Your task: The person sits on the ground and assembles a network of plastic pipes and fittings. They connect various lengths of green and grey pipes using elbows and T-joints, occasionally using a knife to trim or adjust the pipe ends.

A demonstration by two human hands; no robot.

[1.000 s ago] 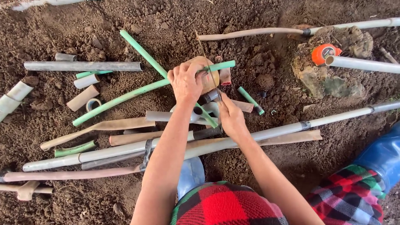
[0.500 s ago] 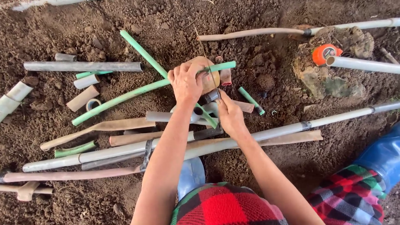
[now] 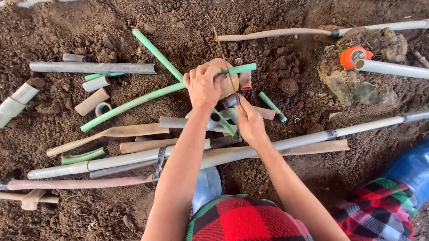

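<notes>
A: Half a second on, and hardly anything differs. The left hand [image 3: 203, 85] stays clamped on the brown rounded object [image 3: 226, 80], same spot, middle of the dirt.

B: And the right hand [image 3: 249, 122]?

A: Still pinched shut on the small grey fitting [image 3: 229, 101] just near-side of that brown piece, touching it. It has barely shifted since the earlier frame, if at all.

B: Which way does the long green pipe [image 3: 142, 99] run?

A: Its long axis goes from near-left up to far-right, passing under the left hand and poking out to the right of the brown object. A second green pipe [image 3: 156, 53] crosses it, slanting from far-left down toward the near-right beneath the hands.

B: The rest of the ground?

A: Unmoved. A grey pipe [image 3: 93, 67] lies level at far left, short tan offcuts [image 3: 91, 101] near it, a long grey pipe [image 3: 291, 142] stretches left to right just near-side of the hands, and an orange cap [image 3: 352, 56] sits by a rock [image 3: 360, 84] far right. A blue boot [image 3: 423, 168] shows at near right.
</notes>
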